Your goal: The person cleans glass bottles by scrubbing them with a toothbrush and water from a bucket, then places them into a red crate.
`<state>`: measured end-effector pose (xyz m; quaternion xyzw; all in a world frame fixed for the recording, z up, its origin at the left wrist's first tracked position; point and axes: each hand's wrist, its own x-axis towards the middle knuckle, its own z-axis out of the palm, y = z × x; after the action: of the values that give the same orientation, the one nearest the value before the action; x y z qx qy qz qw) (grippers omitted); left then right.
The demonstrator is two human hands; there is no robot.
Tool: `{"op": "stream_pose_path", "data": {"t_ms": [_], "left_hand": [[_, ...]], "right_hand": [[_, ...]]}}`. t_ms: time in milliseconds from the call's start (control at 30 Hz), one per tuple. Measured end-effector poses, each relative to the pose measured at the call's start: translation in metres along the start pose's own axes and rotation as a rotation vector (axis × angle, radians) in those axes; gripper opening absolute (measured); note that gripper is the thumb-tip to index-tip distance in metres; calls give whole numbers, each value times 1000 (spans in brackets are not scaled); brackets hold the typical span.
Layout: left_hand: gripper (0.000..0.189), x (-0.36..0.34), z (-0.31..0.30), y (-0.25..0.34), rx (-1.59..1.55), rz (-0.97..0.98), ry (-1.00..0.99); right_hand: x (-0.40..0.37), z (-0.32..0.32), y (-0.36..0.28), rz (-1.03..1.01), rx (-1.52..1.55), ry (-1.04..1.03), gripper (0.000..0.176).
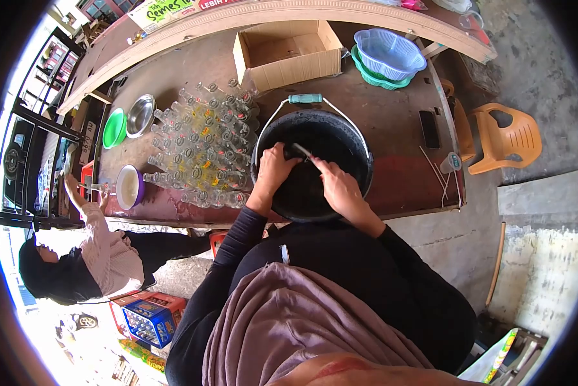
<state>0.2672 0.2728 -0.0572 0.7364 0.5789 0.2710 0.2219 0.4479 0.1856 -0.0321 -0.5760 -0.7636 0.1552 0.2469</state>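
A black bucket [315, 118] with a wire handle and a teal grip [305, 98] stands on the brown table in front of me. Over its opening, my left hand [275, 168] is closed around something small and dark that its fingers mostly hide. My right hand [342, 190] grips a thin greyish stick-like tool [304, 152], whose tip points toward the left hand. The kind of tool is too small to make out. Inside the bucket it is dark, and its contents cannot be told. Many clear glass bottles [202, 145] stand close together left of the bucket.
An open cardboard box [295, 69] and stacked plastic baskets [390, 55] lie beyond the bucket. A phone [429, 129], sticks [435, 170] and a cup [451, 162] are to the right. At left, another person [109, 251] holds a bottle near a purple-rimmed bowl [129, 187].
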Motion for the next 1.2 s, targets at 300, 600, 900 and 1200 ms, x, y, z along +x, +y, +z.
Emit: {"op": "stream_pose_path", "data": {"t_ms": [300, 600, 900, 1200], "left_hand": [[29, -2, 8, -11, -63, 39, 73], [32, -2, 5, -7, -77, 92, 123], [37, -3, 1, -8, -101, 94, 134], [37, -1, 1, -8, -109, 155, 155]], "right_hand": [[3, 0, 4, 82, -54, -75, 38], [3, -1, 5, 97, -58, -92, 38], [3, 5, 11, 202, -126, -170, 42], [3, 2, 10, 130, -94, -133, 38]]}}
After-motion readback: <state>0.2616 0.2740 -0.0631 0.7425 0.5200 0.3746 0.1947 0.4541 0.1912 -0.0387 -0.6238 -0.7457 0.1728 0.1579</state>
